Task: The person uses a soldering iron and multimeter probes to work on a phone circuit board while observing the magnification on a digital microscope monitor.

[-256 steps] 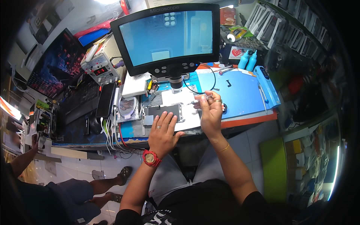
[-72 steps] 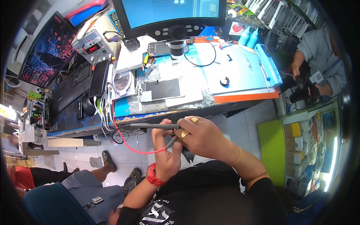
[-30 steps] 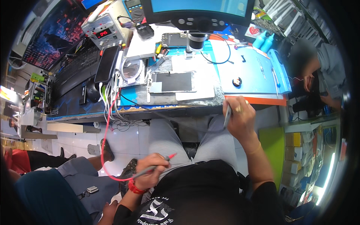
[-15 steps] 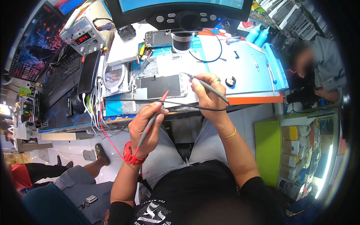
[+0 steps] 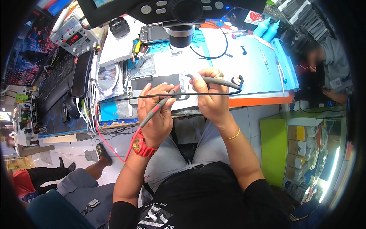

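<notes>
**Two Probes Poised at a Phone Panel**

Nearest you, a red watch (image 5: 144,147) circles your left wrist, a thin gold-coloured bracelet (image 5: 232,136) your right. Your left hand (image 5: 157,121) has its grip closed around a red-tipped grey pen-shaped probe (image 5: 151,115); your right hand (image 5: 211,97) pinches a black-cabled grey pen-shaped probe (image 5: 219,81) between thumb and fingers. The flat, rectangular dark-grey phone panel (image 5: 162,80) with a silvery rim lies on the tabletop (image 5: 183,112), partly hidden by your left hand. The red tip points over its right part, the other probe's tip near its right end; whether either touches cannot be told. To the right spreads a light-blue mat (image 5: 248,72); beyond the panel hangs a black-and-silver cylindrical microscope lens (image 5: 180,37) beneath a black-framed display (image 5: 152,11).
</notes>
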Action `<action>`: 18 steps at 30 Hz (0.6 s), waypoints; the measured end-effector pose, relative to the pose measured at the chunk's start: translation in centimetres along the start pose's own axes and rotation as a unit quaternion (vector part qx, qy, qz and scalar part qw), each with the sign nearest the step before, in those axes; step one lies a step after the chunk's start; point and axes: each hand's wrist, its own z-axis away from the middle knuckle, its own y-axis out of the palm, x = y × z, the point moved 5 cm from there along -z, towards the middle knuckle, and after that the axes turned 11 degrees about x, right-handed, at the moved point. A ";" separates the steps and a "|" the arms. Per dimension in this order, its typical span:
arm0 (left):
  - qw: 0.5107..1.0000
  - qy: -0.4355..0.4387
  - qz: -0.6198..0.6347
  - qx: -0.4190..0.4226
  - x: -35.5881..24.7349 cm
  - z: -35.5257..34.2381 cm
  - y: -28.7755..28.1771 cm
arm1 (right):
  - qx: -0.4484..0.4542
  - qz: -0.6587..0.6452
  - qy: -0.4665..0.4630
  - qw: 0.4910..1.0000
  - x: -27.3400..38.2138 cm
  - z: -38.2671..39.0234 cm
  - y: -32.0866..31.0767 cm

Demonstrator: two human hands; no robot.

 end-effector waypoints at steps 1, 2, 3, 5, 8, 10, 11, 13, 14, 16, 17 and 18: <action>1.000 -0.004 0.003 0.000 0.1 -0.1 0.2 | -0.006 0.004 -0.005 1.000 0.0 0.0 -0.1; 1.000 -0.009 0.005 0.001 0.2 -0.1 0.3 | 0.000 0.007 -0.004 1.000 0.1 0.0 0.0; 1.000 -0.013 0.008 0.001 0.3 -0.1 0.5 | 0.006 0.010 -0.003 1.000 0.1 0.0 0.1; 0.999 -0.020 0.021 -0.012 0.7 0.1 0.8 | 0.013 0.018 -0.009 1.000 0.3 0.0 0.0; 0.999 -0.022 0.030 -0.025 1.0 0.2 1.0 | 0.017 0.027 -0.020 0.999 0.4 -0.2 0.0; 0.999 -0.023 0.029 -0.026 1.0 0.2 1.0 | 0.017 0.032 -0.023 0.999 0.6 -0.3 0.0; 0.999 -0.024 0.027 -0.025 1.0 0.2 1.0 | 0.006 0.022 -0.024 0.999 0.6 -0.4 0.0; 0.999 -0.023 0.025 -0.023 1.0 0.1 1.1 | -0.018 0.001 -0.024 1.000 0.5 -0.5 0.0; 0.999 -0.021 0.025 -0.023 1.0 0.1 1.1 | -0.015 0.012 -0.025 0.999 0.6 -0.5 0.0; 0.999 -0.017 0.017 -0.023 0.9 0.1 1.0 | -0.011 0.034 -0.027 0.999 0.9 -0.7 -0.2; 1.000 -0.017 0.009 -0.024 0.7 0.0 0.9 | 0.002 0.042 -0.016 0.999 1.0 -0.8 -0.2; 1.000 -0.016 0.002 -0.024 0.6 -0.1 0.9 | 0.015 0.051 -0.005 0.999 1.1 -0.9 -0.3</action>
